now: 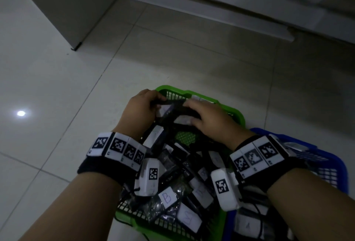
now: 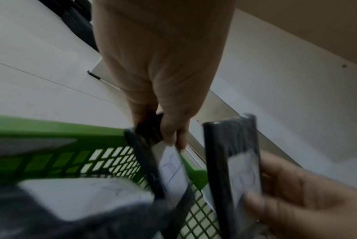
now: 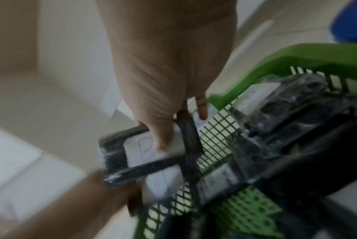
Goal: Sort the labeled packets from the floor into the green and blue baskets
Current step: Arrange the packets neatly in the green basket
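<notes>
The green basket (image 1: 235, 115) holds several black packets with white labels, one marked B (image 1: 167, 197). Both hands hover over its far end. My left hand (image 1: 143, 104) pinches one black packet (image 1: 165, 109) by its edge; the left wrist view shows its fingertips (image 2: 173, 137) on that packet (image 2: 171, 166). My right hand (image 1: 209, 119) grips a second labeled packet (image 1: 183, 119), and in the right wrist view its thumb (image 3: 163, 142) lies on the white label (image 3: 140, 150). The two packets cross each other. The blue basket (image 1: 338, 166) sits beside the green one on the right, with packets (image 1: 247, 225) inside.
Pale tiled floor (image 1: 57, 87) stretches left of and beyond the baskets. A white cabinet (image 1: 67, 0) stands at the far left, and a low white plinth (image 1: 211, 14) runs along the back. The scene is dim, and both wrist views are blurred.
</notes>
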`<state>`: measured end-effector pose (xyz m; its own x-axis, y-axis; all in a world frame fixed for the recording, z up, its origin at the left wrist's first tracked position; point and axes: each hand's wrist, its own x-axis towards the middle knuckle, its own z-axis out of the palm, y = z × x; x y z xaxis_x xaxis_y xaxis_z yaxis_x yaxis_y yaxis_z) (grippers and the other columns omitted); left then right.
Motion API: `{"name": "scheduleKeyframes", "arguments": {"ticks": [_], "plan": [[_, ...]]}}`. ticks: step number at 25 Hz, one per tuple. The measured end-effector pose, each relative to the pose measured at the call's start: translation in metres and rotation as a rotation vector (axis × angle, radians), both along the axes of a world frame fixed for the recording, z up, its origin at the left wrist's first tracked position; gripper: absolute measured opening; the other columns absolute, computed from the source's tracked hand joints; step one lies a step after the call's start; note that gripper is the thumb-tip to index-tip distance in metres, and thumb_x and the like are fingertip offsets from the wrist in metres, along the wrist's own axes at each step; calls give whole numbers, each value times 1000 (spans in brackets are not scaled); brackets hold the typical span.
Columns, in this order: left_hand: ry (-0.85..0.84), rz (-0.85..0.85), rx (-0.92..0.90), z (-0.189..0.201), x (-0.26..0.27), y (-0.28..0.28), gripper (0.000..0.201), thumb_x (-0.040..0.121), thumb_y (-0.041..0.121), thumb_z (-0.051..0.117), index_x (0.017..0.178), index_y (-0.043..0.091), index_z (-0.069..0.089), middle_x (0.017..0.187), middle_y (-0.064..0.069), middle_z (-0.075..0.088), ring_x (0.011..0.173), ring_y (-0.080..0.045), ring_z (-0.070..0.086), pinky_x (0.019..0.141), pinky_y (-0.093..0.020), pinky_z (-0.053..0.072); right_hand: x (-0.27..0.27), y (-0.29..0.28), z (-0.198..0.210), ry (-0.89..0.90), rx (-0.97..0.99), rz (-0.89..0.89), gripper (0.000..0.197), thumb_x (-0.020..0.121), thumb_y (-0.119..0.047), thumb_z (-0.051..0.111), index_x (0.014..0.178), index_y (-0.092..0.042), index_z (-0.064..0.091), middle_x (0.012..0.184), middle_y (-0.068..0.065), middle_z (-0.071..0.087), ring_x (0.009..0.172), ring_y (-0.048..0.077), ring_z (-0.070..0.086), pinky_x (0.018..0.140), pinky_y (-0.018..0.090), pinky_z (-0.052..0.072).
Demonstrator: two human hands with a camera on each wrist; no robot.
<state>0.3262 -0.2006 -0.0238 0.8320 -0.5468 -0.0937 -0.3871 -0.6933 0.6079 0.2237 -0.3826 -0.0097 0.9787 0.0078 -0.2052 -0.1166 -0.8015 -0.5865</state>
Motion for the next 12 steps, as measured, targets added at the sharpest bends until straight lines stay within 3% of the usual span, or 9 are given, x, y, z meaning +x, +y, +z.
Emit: {"name": "scheduleKeyframes", "arguments": {"ticks": [2,5,8,12], "plan": [[-7,-52,39,0,-3,0,25,82,-1,58,103,8,67,103,-13,62,96,-31,58,70,-17,28,3,-4,0,-17,12,-59,40,94,-17,52,134,-23,47,114,6,54,107,26,50,86,36,44],[26,-28,26,-1,-5,-4,31,82,-2,55,110,11,61,106,-13,56,95,-31,55,72,-22,31,5,-4,-2,52,15,-47,49,96,-10,44,141,-29,40,106,5,46,99,22,45,77,28,35],[96,-52,27,-2,-1,-13,34,83,-2,52,114,11,55,111,-13,55,98,-31,56,75,-25,35,2,0,1,-5,54,-182,42,87,-7,48,126,-21,47,113,9,55,92,25,53,74,33,46],[118,-40,2,3,9,-15,28,82,-2,53,103,16,58,107,-3,63,93,-20,57,73,-23,38,-5,3,0,-67,9,-317,28,80,-13,53,106,-22,53,102,6,56,86,26,55,71,40,52]]}}
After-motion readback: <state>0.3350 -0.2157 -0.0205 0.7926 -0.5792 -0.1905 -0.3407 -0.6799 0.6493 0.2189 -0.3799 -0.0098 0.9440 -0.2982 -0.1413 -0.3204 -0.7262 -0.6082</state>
